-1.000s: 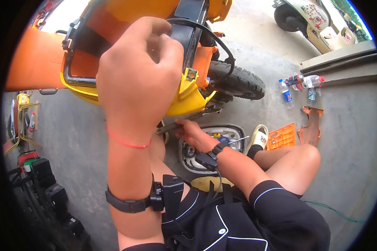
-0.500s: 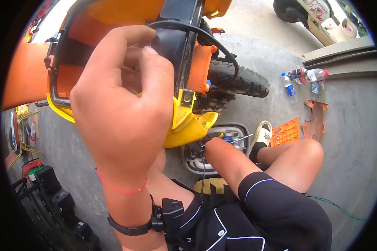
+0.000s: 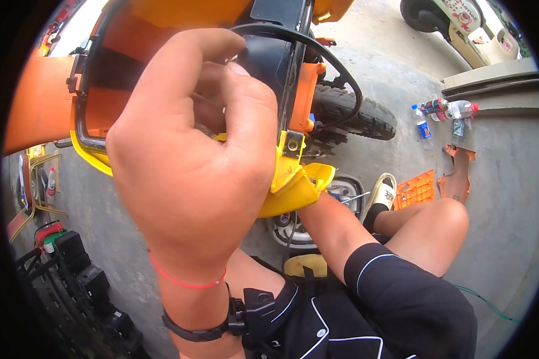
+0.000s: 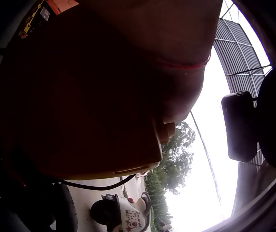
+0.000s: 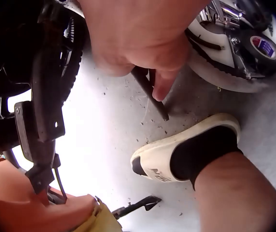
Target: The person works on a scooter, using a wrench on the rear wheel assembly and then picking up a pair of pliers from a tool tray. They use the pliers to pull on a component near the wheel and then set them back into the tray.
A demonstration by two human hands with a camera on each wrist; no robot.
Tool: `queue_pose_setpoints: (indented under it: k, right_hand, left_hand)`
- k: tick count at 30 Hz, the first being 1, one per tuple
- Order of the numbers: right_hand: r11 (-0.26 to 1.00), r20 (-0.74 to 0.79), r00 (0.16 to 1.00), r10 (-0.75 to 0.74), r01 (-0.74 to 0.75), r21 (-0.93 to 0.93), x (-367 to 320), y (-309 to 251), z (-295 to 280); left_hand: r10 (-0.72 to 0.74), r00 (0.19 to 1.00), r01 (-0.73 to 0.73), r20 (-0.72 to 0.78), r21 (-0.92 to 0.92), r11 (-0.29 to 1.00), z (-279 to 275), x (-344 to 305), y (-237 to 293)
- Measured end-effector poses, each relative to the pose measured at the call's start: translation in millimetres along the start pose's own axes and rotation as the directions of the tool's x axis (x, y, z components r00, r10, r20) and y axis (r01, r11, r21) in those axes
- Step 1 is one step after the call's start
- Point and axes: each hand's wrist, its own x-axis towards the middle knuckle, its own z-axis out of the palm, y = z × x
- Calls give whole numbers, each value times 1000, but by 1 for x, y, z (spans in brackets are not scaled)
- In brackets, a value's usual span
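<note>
Hands: left (image 3: 191,143) near yellow panel (image 3: 302,189), right (image 5: 142,43) gripping dark bar (image 5: 150,94).

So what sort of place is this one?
Probably a repair workshop or garage, perhaps for scooters: loose orange panels lie on the grey floor near a yellow-and-orange vehicle, and a tray-like holder on the floor contains tools.
</note>
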Motion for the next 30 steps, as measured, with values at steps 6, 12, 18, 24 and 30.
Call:
queue_pose_setpoints:
  k: [6, 12, 18, 24, 30]
  right_hand:
    - [996, -43, 998, -55, 52, -71, 19, 8, -39]
    - [1000, -134, 991, -5, 6, 5, 51, 27, -66]
    - [963, -243, 949, 203, -148, 227, -24, -22, -28]
    - [826, -103, 946, 308, -212, 523, -38, -26, -44]
    - [933, -9, 968, 250, -239, 269, -132, -78, -90]
  left_hand:
    - [13, 1000, -12, -14, 24, 1000, 1, 1, 2]
    - [22, 1000, -22, 0, 10, 1000, -1, 3, 0]
    - [9, 1000, -8, -6, 72, 997, 1, 2, 0]
    - [24, 997, -19, -73, 70, 997, 0, 4, -1]
    - [19, 998, -12, -62, 111, 994, -2, 5, -2]
